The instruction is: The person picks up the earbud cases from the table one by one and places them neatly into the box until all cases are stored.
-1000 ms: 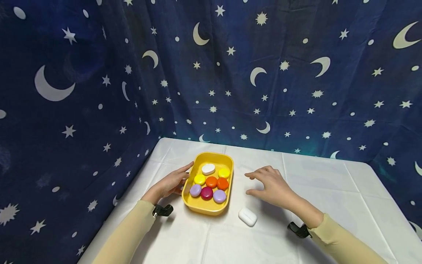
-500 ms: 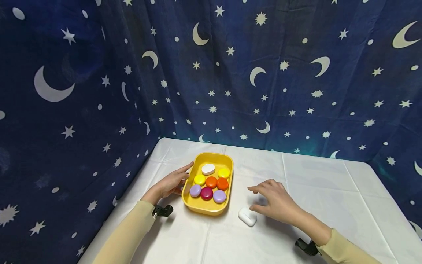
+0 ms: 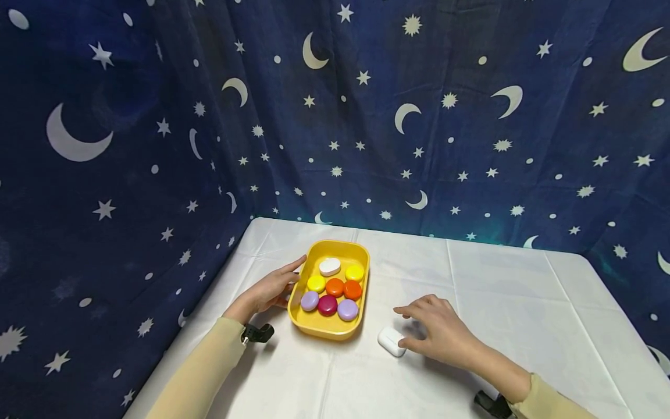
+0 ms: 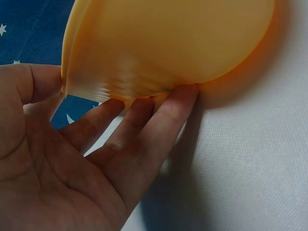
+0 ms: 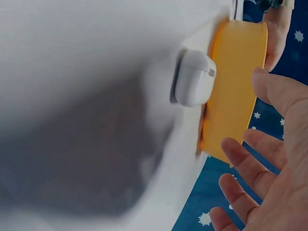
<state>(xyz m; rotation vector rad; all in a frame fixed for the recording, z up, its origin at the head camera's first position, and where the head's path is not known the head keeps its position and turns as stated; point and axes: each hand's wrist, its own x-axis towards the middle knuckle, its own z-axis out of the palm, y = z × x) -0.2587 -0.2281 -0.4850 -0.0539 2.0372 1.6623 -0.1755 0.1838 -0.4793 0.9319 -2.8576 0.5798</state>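
A yellow tray [image 3: 361, 259] on the white table holds several round coloured cases and one white one [image 3: 330, 266]. My left hand [image 3: 272, 289] rests open against the tray's left wall, fingers straight along it [image 4: 144, 120]. A white earbud case [image 3: 391, 341] lies on the cloth just right of the tray's near corner. My right hand [image 3: 437, 329] hovers open beside it, fingers spread, thumb close to the case; whether it touches I cannot tell. In the right wrist view the earbud case [image 5: 195, 78] sits next to the tray [image 5: 236, 86], apart from my fingers [image 5: 243, 159].
The white tablecloth [image 3: 502, 291] stretches to the right and front of the tray. A dark blue curtain with moons and stars [image 3: 366, 116] closes off the back and left sides of the table.
My right hand has drawn back toward me and lowered from beside the tray's middle to next to the white earbud case. The left hand and the tray have stayed still.
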